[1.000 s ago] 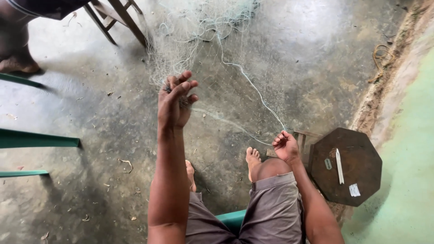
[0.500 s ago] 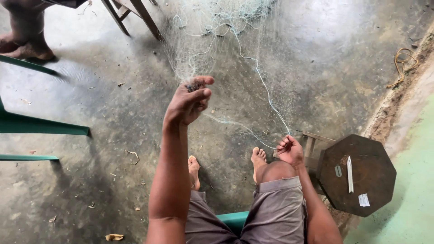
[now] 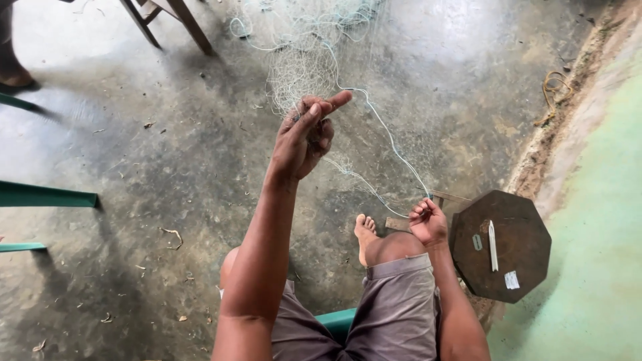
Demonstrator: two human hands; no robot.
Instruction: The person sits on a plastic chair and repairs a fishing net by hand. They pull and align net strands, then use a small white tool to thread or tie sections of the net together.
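A fine pale fishing net [image 3: 304, 47] spreads over the concrete floor ahead of me. My left hand [image 3: 304, 137] is raised at arm's length, fingers pinched on the net's mesh, index finger pointing right. A light cord [image 3: 384, 137] runs from that hand down to my right hand [image 3: 428, 224], which grips it just above my right knee. My bare foot [image 3: 364, 234] rests on the floor between my arms.
A dark octagonal wooden stool [image 3: 501, 244] with a white stick and small items stands by my right hand. Green chair legs [image 3: 47, 197] lie at the left, wooden chair legs [image 3: 170, 20] at the top. Another person's foot [image 3: 13, 77] is at top left. A green painted strip [image 3: 595, 220] runs along the right.
My left hand has risen and drawn the net up and to the right, closing its fingers on the mesh. My right hand stays at the knee, holding the cord.
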